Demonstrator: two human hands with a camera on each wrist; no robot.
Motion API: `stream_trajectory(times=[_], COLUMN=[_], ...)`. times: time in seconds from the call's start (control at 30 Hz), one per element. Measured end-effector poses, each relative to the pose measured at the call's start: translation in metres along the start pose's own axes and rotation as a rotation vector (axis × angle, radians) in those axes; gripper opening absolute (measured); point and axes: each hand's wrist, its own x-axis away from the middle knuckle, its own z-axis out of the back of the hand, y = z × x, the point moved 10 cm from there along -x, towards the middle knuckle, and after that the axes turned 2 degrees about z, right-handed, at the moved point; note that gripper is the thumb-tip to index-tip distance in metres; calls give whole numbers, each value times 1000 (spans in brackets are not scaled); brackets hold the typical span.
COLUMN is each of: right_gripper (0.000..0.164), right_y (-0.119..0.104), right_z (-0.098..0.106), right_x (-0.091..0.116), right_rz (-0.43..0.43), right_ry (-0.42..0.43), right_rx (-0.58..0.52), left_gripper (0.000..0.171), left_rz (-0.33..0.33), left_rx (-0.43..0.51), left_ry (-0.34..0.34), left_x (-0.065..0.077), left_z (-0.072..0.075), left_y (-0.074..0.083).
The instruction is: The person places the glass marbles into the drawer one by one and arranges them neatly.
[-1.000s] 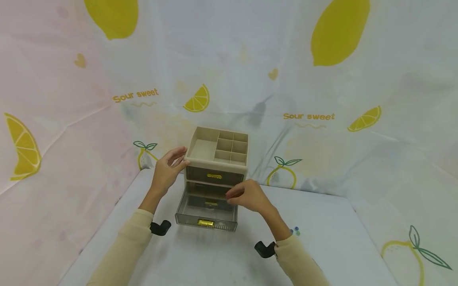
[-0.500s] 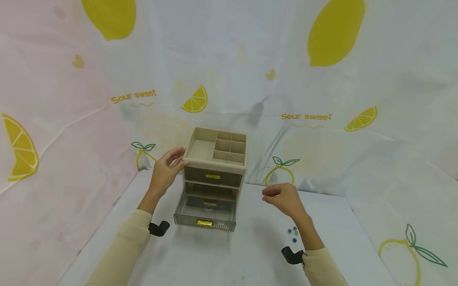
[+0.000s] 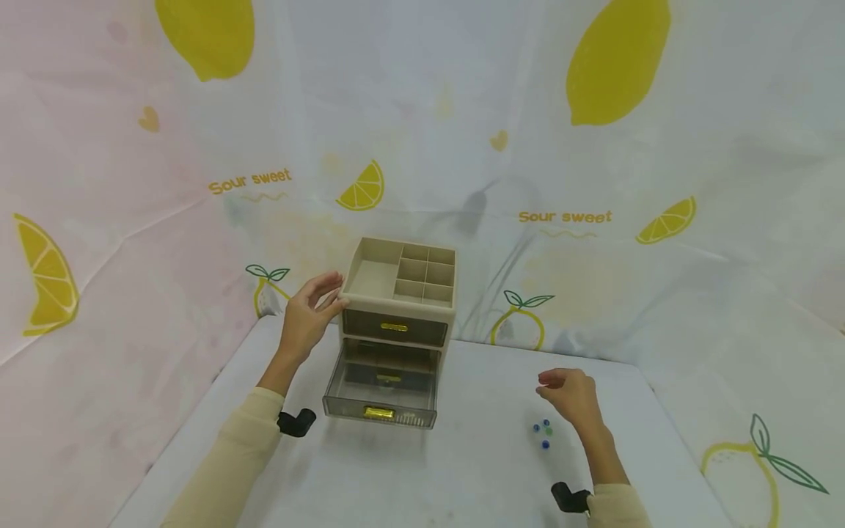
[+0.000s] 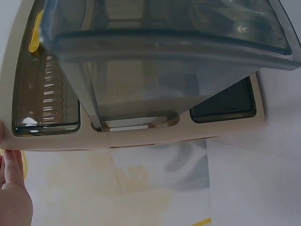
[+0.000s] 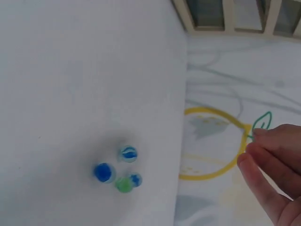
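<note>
A beige desktop drawer organizer (image 3: pixel 399 302) stands on the white table, its upper drawer (image 3: pixel 394 327) shut and a smoky clear lower drawer (image 3: pixel 380 412) pulled out. My left hand (image 3: pixel 308 315) holds its front left upper corner, thumb on the front and fingers along the side. In the left wrist view the pulled-out drawer (image 4: pixel 164 47) fills the upper part. Several small glass marbles (image 3: pixel 546 444), blue and green, lie on the table at right. Above and beyond them hovers my right hand (image 3: pixel 573 396), fingers loosely bent with nothing between them. The right wrist view shows a blue marble (image 5: pixel 103 173) near a green marble (image 5: pixel 124 185).
The organizer's top has a large open compartment (image 3: pixel 375 280) and several small square ones. A lemon-print cloth (image 3: pixel 422 183) rises behind the table (image 3: pixel 488 469) and along its sides. Black wrist mounts (image 3: pixel 297 422) stick out from both sleeves.
My right hand has moved from over the open lower drawer to the right, near the marbles, which now show fully. The left hand stays on the organizer's corner.
</note>
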Motion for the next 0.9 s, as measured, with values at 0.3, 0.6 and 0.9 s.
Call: stream_trajectory(times=[0.3, 0.6, 0.9], right_gripper=[22, 24, 26], right_y=[46, 71, 79], right_z=[-15, -25, -33], right_x=[17, 27, 34], right_rz=[-94, -155, -206], right_ry=[-44, -44, -51], right_rx=[-7, -14, -41], left_gripper=[54, 53, 51], left_rz=[4, -2, 14], left_rx=[-24, -34, -24], left_ry=[8, 6, -10], left_x=[-4, -4, 1], left_z=[4, 5, -1], left_y=[-26, -23, 4])
